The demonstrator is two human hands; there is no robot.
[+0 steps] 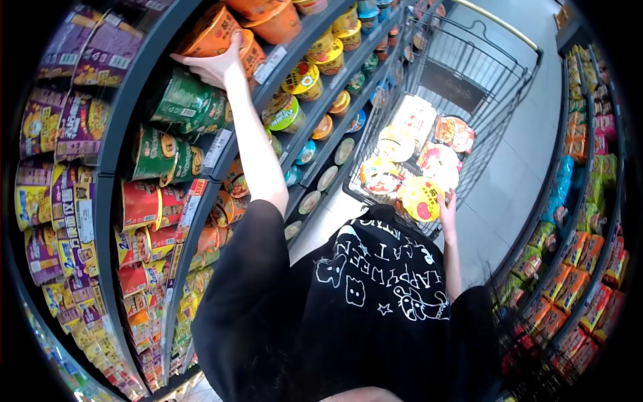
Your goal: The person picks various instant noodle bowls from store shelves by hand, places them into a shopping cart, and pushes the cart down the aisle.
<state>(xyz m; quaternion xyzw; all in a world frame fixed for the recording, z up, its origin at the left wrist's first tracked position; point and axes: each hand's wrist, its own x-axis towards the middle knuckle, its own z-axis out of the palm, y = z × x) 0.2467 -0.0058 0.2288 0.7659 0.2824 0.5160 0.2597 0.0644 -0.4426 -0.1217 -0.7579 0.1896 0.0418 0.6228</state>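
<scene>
My left hand reaches up to a shelf on the left, its thumb and fingers spread around the side of an orange instant noodle bowl. More orange bowls stand close beside it, and green noodle tubs sit on the shelf just below. Down at the near end of the shopping cart, my right hand grips the edge of a yellow-lidded noodle bowl; its far fingers are partly hidden. Several other noodle bowls and a white patterned pack lie in the cart.
Tall shelving with bagged and cupped noodles runs along the left. Across the tiled floor, another shelf of coloured packets lines the right. The cart's handle is at the far end.
</scene>
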